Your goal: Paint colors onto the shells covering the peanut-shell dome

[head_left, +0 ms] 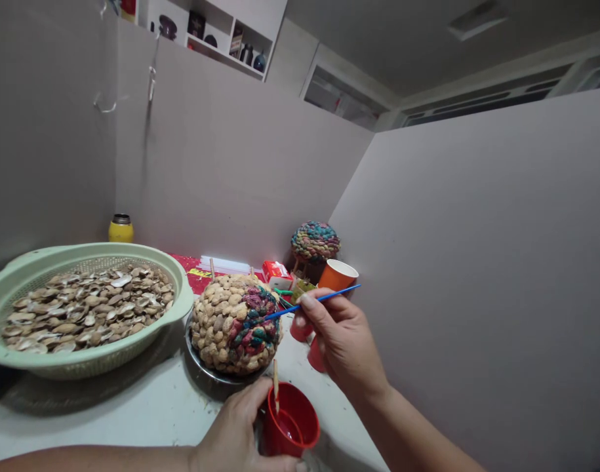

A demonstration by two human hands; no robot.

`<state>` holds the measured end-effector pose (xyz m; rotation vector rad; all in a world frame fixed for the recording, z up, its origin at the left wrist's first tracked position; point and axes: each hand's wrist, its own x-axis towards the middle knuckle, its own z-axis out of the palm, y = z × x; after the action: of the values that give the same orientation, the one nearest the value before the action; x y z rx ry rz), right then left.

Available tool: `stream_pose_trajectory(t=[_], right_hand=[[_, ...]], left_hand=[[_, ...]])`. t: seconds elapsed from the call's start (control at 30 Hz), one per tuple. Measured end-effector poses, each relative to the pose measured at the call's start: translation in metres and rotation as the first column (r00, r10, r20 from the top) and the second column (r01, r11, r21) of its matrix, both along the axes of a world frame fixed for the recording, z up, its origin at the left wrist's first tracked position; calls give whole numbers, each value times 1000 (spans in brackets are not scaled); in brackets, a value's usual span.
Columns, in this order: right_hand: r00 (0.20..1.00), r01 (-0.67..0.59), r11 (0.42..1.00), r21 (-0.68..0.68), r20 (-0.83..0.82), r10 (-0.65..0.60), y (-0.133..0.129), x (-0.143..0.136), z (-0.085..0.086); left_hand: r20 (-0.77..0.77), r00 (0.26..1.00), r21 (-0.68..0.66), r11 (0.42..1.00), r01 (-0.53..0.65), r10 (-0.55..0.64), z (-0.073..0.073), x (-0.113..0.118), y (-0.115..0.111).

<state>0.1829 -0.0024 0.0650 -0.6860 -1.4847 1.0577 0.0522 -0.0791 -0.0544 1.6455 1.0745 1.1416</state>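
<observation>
In my right hand is a thin blue paintbrush, pinched between thumb and fingers. Its tip meets the painted side of a rounded form covered in nutshells. Pink, purple and teal paint marks that side, while the rest is bare tan shell. The form rests in a shallow metal bowl. My left hand wraps round a red cup in front of the bowl. A wooden stick leans inside the cup, with some liquid at the bottom.
A green colander of shell halves stands at the left, a yellow jar behind it. Further back are an orange paper cup, a red-and-white box and a painted shell-covered piece. Grey panels enclose the table.
</observation>
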Motion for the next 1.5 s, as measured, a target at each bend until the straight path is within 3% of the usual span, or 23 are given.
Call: stream_pose_trajectory(t=[0.27, 0.6, 0.9, 1.17, 1.33, 1.5], right_hand=[[994, 15, 999, 50, 110, -21, 3, -5, 3], [991, 85, 984, 159, 88, -99, 5, 2, -2], [982, 13, 968, 251, 180, -60, -5, 2, -4], [988, 123, 947, 298, 54, -146, -3, 3, -1], [985, 111, 940, 321, 92, -148, -1, 1, -1], [970, 190, 934, 303, 88, -226, 5, 4, -2]], left_hand=[[46, 999, 11, 1000, 12, -12, 1, 1, -1], [55, 998, 4, 1000, 28, -28, 0, 1, 0], [51, 998, -3, 999, 33, -33, -4, 1, 0], [47, 998, 14, 999, 36, -36, -4, 1, 1], [39, 998, 13, 999, 40, -41, -5, 1, 1], [58, 997, 4, 999, 44, -44, -6, 1, 1]])
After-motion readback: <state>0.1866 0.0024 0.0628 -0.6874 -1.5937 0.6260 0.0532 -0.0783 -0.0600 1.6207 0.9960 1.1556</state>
